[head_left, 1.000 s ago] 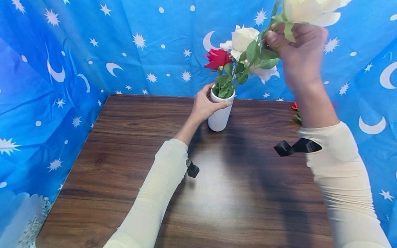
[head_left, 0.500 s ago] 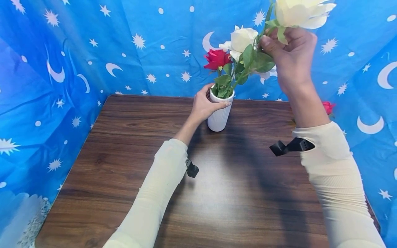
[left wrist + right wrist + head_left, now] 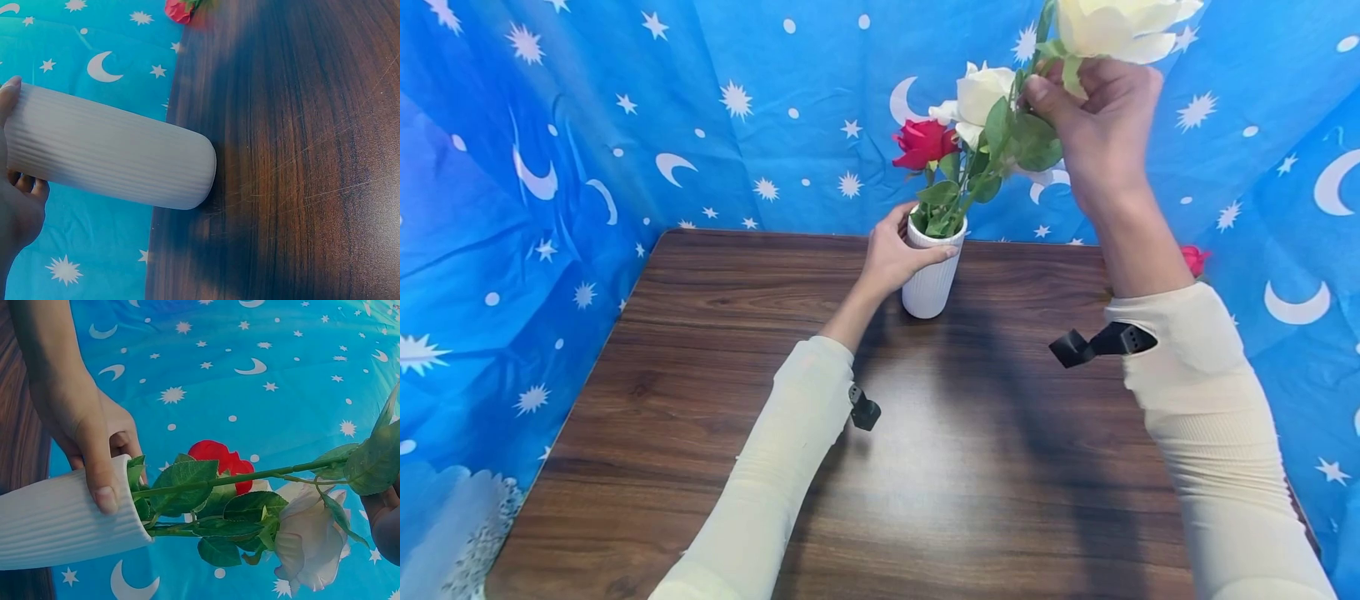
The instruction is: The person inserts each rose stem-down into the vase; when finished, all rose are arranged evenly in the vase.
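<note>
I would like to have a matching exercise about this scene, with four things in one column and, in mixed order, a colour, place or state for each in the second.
Column 1
1. left hand
2. right hand
3. vase
4. backdrop

Column 2
a. blue, with pale moons and stars
b. holding a stem just below a white rose
c. white and ribbed
d. gripping the vase near its rim

Right pairs: 1-d, 2-b, 3-c, 4-a

We are seeing a dark wood-grain table (image 3: 730, 300), its surface catching a pale shine. Behind it and along both sides, we are facing a creased blue cloth (image 3: 808, 92) bearing white moons, stars and dots. At lower left, we are glimpsing a pale scalloped fabric (image 3: 478, 529).
</note>
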`<state>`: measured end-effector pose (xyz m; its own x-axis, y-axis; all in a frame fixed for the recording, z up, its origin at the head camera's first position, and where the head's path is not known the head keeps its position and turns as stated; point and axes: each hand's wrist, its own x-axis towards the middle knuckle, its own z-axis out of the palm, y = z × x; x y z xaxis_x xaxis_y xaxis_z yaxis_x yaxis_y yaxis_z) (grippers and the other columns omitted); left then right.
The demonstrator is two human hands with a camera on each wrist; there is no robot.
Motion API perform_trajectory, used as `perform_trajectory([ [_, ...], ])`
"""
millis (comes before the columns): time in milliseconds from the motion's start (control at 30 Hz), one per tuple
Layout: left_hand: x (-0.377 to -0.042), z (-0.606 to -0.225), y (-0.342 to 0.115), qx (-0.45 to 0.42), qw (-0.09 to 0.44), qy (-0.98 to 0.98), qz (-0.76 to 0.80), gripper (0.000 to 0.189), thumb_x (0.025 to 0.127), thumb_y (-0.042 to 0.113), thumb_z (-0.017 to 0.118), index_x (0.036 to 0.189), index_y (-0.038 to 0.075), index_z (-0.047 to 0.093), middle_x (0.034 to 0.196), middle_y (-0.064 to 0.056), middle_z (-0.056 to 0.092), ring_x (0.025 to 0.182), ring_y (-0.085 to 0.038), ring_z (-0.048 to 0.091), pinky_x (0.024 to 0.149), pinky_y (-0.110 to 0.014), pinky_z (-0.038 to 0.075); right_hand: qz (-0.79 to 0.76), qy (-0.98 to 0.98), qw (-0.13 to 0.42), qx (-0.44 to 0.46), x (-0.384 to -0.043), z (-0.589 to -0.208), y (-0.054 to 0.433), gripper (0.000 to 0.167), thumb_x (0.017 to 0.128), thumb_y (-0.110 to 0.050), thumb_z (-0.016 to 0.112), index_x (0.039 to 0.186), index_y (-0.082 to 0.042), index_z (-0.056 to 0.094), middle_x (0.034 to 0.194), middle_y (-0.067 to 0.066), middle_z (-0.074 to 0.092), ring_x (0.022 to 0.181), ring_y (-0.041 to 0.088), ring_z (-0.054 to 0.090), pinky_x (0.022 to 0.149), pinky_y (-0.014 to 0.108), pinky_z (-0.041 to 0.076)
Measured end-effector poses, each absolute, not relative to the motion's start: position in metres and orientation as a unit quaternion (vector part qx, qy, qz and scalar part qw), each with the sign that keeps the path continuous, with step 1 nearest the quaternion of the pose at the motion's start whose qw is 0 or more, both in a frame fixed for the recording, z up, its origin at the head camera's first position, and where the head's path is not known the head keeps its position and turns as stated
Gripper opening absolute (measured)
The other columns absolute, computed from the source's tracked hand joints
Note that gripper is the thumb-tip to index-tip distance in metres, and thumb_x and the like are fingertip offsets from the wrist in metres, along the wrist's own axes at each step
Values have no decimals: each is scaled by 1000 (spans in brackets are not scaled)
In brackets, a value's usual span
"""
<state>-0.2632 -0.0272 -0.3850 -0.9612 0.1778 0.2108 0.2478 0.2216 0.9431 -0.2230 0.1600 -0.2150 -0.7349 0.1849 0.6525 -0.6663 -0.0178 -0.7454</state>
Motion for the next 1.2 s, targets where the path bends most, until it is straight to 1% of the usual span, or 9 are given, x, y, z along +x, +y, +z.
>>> perform_trajectory([
  [267,-266,-384,-27,-132,26,-783,-607,84,75,27,91,146,7,52,142,-10,62,128,-21,62,108,-34,54,640,-654,335,224,-227,-213,161,22,90,10,68,80,-8,73,78,-7,74,82,12,75,85,24,62],
  [400,-266,-384,-28,-134,27,-780,-611,83,75,26,91,146,7,52,141,-9,62,128,-21,62,107,-33,54,658,-648,321,211,-229,-213,161,22,89,11,68,79,-8,74,79,-4,71,83,12,72,84,22,62],
  [500,-266,-385,-28,-134,28,-779,-612,83,74,25,91,146,7,52,141,-9,62,128,-20,62,107,-33,54,684,-629,305,209,-230,-213,160,23,88,14,67,80,-7,75,79,0,68,80,11,70,80,20,61],
  [633,-265,-385,-28,-134,29,-778,-613,82,74,24,91,145,7,52,141,-9,63,127,-21,62,107,-33,54,671,-633,314,225,-230,-215,161,21,90,14,65,88,-4,76,78,-5,73,75,7,73,76,18,59],
  [733,-264,-385,-27,-133,30,-778,-614,82,75,23,91,145,6,53,140,-10,63,127,-21,63,107,-33,54,639,-664,316,227,-231,-218,162,22,92,12,64,93,-6,77,80,-10,77,79,6,75,81,19,61],
  [833,-264,-386,-27,-132,29,-778,-613,81,75,23,91,145,6,52,140,-10,63,126,-21,63,106,-33,55,627,-689,297,211,-231,-223,163,23,92,10,64,97,-9,77,81,-12,77,84,6,76,87,21,61],
  [1000,-263,-385,-25,-136,28,-778,-613,82,75,23,90,146,7,52,140,-9,63,126,-21,63,106,-33,55,678,-669,238,190,-232,-237,163,21,89,11,68,96,-6,77,83,-4,75,83,8,75,82,17,60],
  [1067,-263,-385,-25,-138,29,-777,-613,82,75,22,90,146,7,52,140,-10,63,126,-21,64,106,-34,55,680,-674,224,184,-234,-244,163,19,89,10,69,96,-5,77,83,-6,77,81,6,75,78,16,61],
  [1200,-263,-385,-25,-141,35,-779,-610,82,74,23,90,145,6,52,139,-10,64,125,-22,65,105,-35,55,659,-700,208,180,-238,-267,161,20,90,9,68,102,-5,76,81,-14,77,79,2,75,76,16,61],
])
